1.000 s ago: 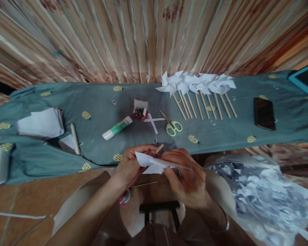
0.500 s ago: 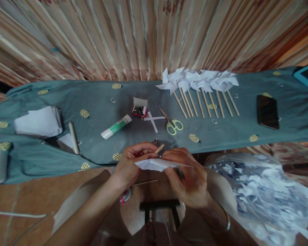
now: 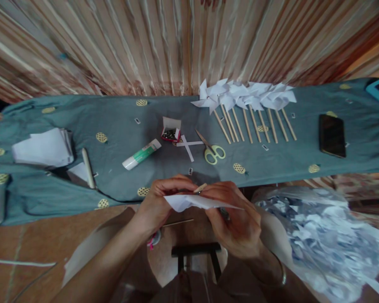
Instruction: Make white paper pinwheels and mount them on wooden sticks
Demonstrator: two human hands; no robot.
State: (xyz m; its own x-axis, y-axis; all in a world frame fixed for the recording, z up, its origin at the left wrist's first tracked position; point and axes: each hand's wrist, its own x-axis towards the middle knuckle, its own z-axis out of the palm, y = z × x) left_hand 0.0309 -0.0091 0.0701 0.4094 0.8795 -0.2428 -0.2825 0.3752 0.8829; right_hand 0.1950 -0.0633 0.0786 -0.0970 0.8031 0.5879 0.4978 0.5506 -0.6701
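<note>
Above my lap, at the table's front edge, both hands are closed around a white paper pinwheel (image 3: 189,202). My left hand (image 3: 159,204) grips its left side, fingers curled behind the paper. My right hand (image 3: 235,216) pinches at its right side, near the end of a wooden stick (image 3: 201,187) and a small shiny pin. A dark metallic piece (image 3: 224,212) shows in the right palm; I cannot make out what it is. Beyond the hands lie scissors (image 3: 214,154) with yellow-green handles, crossed paper strips (image 3: 187,148), a small open box (image 3: 171,130) of metal pins and a glue stick (image 3: 142,155).
Several finished pinwheels (image 3: 246,97) on sticks lie in a row at the back. A phone (image 3: 332,135) rests at right, a stack of white paper (image 3: 44,147) and a pale corded tool (image 3: 88,168) at left. A bag of paper scraps (image 3: 328,240) stands right of my legs.
My right hand has moved slightly right. The stick's end now sits further right, closer to the right fingers, and the paper tilts a little more. The view has shifted slightly.
</note>
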